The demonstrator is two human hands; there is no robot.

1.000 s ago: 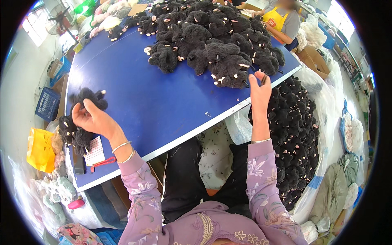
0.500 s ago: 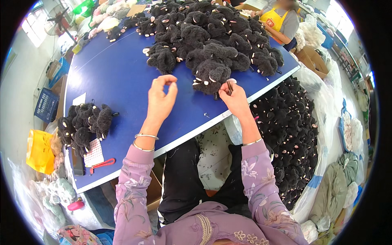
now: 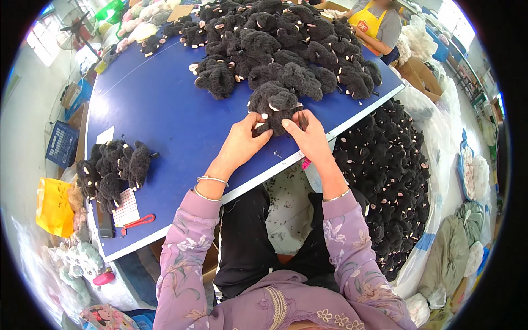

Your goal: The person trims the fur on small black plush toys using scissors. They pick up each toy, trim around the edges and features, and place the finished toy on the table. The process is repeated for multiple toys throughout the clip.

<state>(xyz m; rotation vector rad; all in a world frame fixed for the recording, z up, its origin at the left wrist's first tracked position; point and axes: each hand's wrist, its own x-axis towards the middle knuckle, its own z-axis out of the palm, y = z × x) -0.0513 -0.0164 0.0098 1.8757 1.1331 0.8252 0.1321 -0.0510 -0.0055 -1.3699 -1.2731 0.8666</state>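
Observation:
A fluffy black plush toy [image 3: 273,99] with small pale ears and feet lies on the blue table, at the near edge of a big pile of similar black plush toys [image 3: 258,44]. My left hand [image 3: 243,140] is closed on its lower left part, thumb and fingers pinching the fur by a pale patch. My right hand [image 3: 312,138] is closed round a slim dark tool [image 3: 302,120], its exact kind hard to make out, and its thumb presses on the toy's lower right side.
A smaller group of black plush toys [image 3: 113,165] lies at the table's left, near a dotted card [image 3: 127,207] and a red strap [image 3: 138,221]. Right of the table stands a large plastic bag of black toys [image 3: 385,187]. Another person [image 3: 377,27] is at the far right.
My left hand has come down to the right and taken hold of the toy. The toy has shifted slightly left and toward me; my right hand has moved down a little onto it.

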